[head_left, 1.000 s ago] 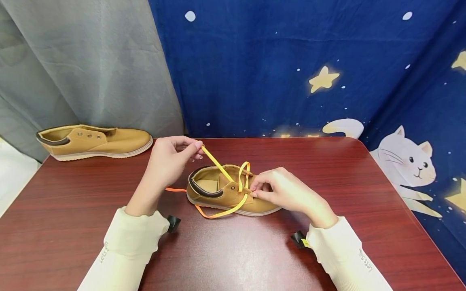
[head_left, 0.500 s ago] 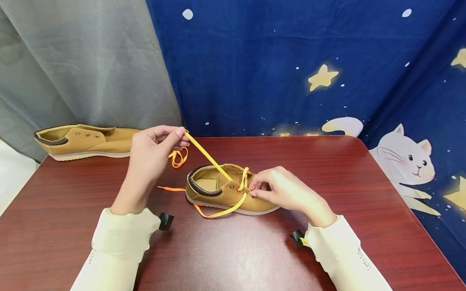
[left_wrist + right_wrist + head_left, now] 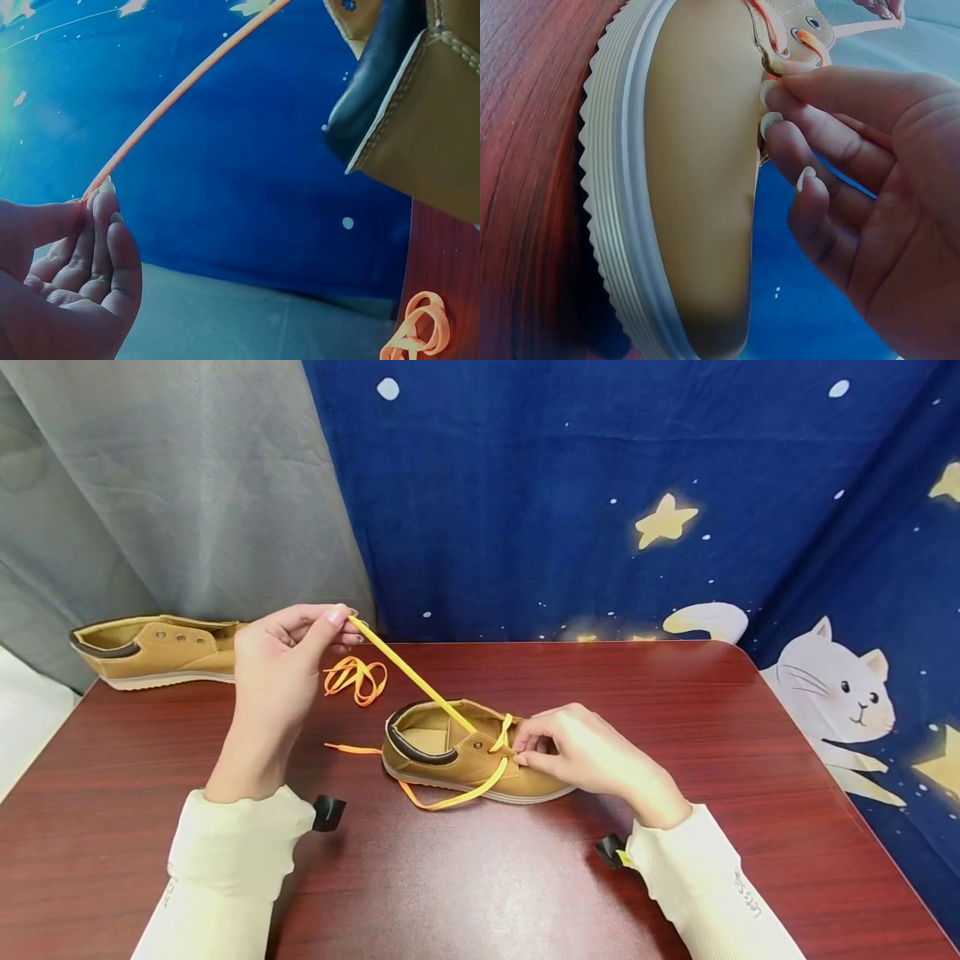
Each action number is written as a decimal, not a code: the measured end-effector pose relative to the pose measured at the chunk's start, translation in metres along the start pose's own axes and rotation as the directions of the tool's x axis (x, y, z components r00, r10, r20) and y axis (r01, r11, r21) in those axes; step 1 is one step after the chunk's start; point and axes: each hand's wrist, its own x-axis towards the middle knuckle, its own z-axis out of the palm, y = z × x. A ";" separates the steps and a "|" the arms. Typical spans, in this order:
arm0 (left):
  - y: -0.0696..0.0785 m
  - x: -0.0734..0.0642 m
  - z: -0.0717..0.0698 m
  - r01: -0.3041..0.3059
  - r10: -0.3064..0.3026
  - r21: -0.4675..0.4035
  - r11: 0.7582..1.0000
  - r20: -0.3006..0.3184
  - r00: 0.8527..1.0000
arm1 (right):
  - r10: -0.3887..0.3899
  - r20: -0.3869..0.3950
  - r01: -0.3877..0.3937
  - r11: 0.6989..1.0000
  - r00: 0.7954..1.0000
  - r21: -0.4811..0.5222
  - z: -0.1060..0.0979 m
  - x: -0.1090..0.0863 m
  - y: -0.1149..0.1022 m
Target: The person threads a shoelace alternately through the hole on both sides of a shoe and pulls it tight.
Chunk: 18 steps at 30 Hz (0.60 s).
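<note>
A tan shoe (image 3: 442,768) with a dark padded collar stands on the table, its toe to the right. A yellow-orange shoelace (image 3: 412,675) passes through its eyelets and runs taut up to my left hand (image 3: 288,664), which pinches it between thumb and fingertips, up and left of the shoe. My right hand (image 3: 592,756) is at the front of the lacing, thumb and finger pinching the edge of the eyelet flap (image 3: 763,45). One lace end (image 3: 352,749) trails on the table behind the heel, and a slack length curves along the shoe's near side.
A second tan shoe (image 3: 165,652), its eyelets unlaced, stands at the back left, its toe hidden by my left hand. A loose bundle of orange lace (image 3: 356,681) lies beside it on the dark red table (image 3: 480,877). Curtains hang behind the table.
My left hand has moved up and left, drawing the lace through. The upright lace loop has shrunk against the shoe. The lace bundle has come into view. My right hand has stayed put.
</note>
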 end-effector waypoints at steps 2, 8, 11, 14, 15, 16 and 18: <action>-0.001 0.000 -0.003 0.004 -0.004 0.000 1.000 0.004 1.000 | 0.000 0.004 0.000 1.000 1.000 -0.004 0.000 0.001 -0.001; -0.007 0.000 -0.009 0.049 -0.061 0.214 0.976 0.048 0.997 | 0.017 0.014 -0.017 1.000 1.000 0.001 0.001 0.003 -0.003; -0.011 0.001 -0.008 0.041 -0.066 0.355 0.934 0.060 0.996 | 0.034 0.013 -0.034 0.999 0.999 0.011 0.001 0.003 -0.003; -0.016 0.001 -0.004 0.026 -0.068 0.432 0.902 0.082 0.994 | 0.044 0.016 -0.045 0.999 0.999 0.021 0.001 0.002 -0.003; -0.019 0.001 -0.002 0.019 -0.069 0.447 0.895 0.096 0.993 | 0.045 0.017 -0.045 0.999 0.999 0.022 0.001 0.002 -0.003; -0.022 0.000 0.000 0.006 -0.065 0.465 0.885 0.111 0.992 | 0.046 0.020 -0.047 0.999 0.999 0.022 0.001 0.002 -0.003; -0.030 0.000 0.005 -0.016 -0.066 0.507 0.862 0.144 0.987 | 0.050 0.025 -0.051 0.998 0.998 0.027 0.001 0.002 -0.004</action>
